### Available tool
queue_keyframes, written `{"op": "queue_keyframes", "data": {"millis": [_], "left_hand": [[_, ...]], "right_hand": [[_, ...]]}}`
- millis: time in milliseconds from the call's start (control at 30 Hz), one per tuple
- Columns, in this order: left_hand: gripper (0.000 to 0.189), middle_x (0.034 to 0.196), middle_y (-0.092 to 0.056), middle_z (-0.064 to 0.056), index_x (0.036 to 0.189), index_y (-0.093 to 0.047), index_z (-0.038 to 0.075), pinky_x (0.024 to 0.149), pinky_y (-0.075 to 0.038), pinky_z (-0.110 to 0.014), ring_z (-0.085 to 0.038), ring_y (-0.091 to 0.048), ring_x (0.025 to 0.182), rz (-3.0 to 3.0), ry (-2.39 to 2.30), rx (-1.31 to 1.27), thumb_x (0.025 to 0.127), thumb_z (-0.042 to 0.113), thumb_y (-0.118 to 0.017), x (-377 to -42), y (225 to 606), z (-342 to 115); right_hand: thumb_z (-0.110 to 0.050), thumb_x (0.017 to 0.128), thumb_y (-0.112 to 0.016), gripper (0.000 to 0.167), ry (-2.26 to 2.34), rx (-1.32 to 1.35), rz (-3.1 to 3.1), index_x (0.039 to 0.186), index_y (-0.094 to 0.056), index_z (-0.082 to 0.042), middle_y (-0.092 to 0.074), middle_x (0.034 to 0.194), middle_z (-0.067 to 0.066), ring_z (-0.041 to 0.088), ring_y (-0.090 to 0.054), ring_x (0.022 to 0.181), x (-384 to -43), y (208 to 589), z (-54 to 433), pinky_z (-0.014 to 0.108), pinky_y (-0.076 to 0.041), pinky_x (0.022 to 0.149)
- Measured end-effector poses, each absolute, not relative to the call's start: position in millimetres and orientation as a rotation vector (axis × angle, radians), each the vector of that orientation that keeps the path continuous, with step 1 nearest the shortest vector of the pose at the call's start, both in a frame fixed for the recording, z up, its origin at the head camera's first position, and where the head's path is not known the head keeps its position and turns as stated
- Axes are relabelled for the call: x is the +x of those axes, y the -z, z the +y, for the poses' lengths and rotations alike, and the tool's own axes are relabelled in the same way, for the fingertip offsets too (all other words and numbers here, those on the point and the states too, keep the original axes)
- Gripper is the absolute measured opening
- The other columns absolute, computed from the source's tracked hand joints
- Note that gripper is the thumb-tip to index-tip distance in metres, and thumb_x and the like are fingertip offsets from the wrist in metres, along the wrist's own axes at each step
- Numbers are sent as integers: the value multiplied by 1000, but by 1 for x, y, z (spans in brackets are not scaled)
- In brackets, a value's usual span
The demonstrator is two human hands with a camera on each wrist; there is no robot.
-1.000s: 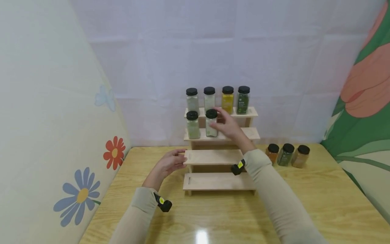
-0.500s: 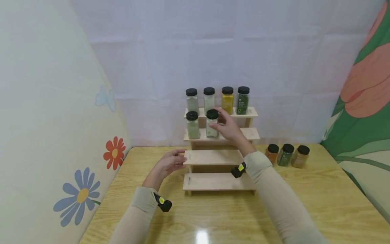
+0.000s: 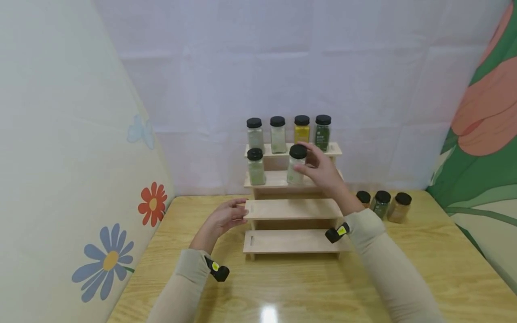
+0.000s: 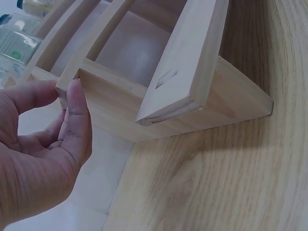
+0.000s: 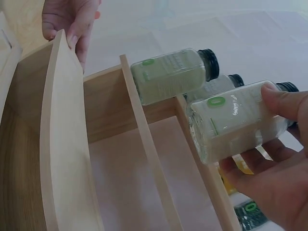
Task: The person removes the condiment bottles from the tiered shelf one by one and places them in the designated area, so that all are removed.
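A stepped wooden spice rack point(image 3: 291, 209) stands on the table. My left hand point(image 3: 221, 218) pinches the left end of its second-lowest shelf; the left wrist view shows thumb and forefinger on the board's corner point(image 4: 61, 91). With thumb and fingers, my right hand point(image 3: 325, 174) grips a black-capped spice jar point(image 5: 236, 122) of pale contents, at the second shelf from the top. In the right wrist view this jar appears held clear of the boards. A pale green spice jar point(image 3: 256, 171) stands at that shelf's left end.
Along the top shelf are two pale jars point(image 3: 278, 138), a yellow jar point(image 3: 301, 133) and a dark green jar point(image 3: 322, 136). Three more jars point(image 3: 381, 206) stand on the table point(image 3: 258, 287) right of the rack, the orange one partly behind my right arm. A white cloth point(image 3: 210, 89) hangs behind.
My right hand has moved right with the pale spice jar, away from the pale green one, along the second shelf. My left hand stays at the rack's edge.
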State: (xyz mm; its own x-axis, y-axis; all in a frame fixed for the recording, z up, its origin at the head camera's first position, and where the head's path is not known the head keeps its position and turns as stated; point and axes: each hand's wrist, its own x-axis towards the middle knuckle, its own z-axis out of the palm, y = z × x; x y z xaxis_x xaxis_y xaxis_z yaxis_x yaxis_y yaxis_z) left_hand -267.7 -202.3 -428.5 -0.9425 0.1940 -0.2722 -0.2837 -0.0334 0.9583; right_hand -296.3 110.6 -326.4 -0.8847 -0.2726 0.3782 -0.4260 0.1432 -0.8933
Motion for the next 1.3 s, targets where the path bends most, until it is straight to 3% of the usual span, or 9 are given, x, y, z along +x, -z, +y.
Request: {"op": "queue_keyframes", "data": {"millis": [200, 367, 600, 800, 1000, 1300], "left_hand": [[59, 105, -54, -6, 152, -34, -5, 73, -58, -24, -12, -61, 80, 1917, -2054, -101, 97, -7, -55, -267, 430, -201], [61, 107, -54, -6, 154, -30, -5, 74, -57, -23, -12, -61, 81, 1906, -2053, -79, 97, -6, -54, -267, 429, -202], [61, 107, -55, -6, 154, -31, -5, 73, -57, -23, -12, -61, 82, 1903, -2057, -86, 98, -6, -55, -269, 429, -203], [60, 107, -57, -7, 153, -32, -6, 74, -57, -24, -12, -62, 82, 1897, -2058, -77, 97, -6, -55, -270, 431, -203], [61, 105, -57, -5, 153, -31, -6, 74, -57, -23, -11, -61, 81, 1897, -2064, -60, 97, -5, -55, -267, 433, -205], [61, 105, -55, -6, 154, -31, -6, 74, -57, -23, -11, -61, 81, 1904, -2059, -64, 98, -6, -55, -268, 431, -204]], "right_hand": [[-8, 95, -71, 67, -1844, 674, -2327, 154, -40, -13, -55, 138, 19, 26, -56, 113, -283, 325, 136, 29, -51, 88], [-6, 96, -69, 65, -1826, 664, -2331, 154, -40, -11, -54, 140, 20, 19, -56, 113, -276, 325, 155, 20, -52, 86], [-5, 97, -68, 65, -1826, 673, -2298, 155, -38, -9, -51, 144, 22, 15, -56, 117, -269, 328, 179, 19, -53, 88], [-13, 98, -68, 63, -1736, 672, -2335, 155, -40, -14, -53, 143, 15, 8, -56, 118, -261, 334, 198, 18, -53, 87], [-10, 99, -66, 62, -1790, 663, -2303, 155, -41, -17, -54, 137, -3, 4, -55, 119, -250, 337, 209, 17, -52, 89], [-11, 100, -64, 60, -1834, 651, -2308, 155, -41, -21, -53, 138, -7, 2, -53, 122, -238, 344, 232, 17, -52, 89]]}}
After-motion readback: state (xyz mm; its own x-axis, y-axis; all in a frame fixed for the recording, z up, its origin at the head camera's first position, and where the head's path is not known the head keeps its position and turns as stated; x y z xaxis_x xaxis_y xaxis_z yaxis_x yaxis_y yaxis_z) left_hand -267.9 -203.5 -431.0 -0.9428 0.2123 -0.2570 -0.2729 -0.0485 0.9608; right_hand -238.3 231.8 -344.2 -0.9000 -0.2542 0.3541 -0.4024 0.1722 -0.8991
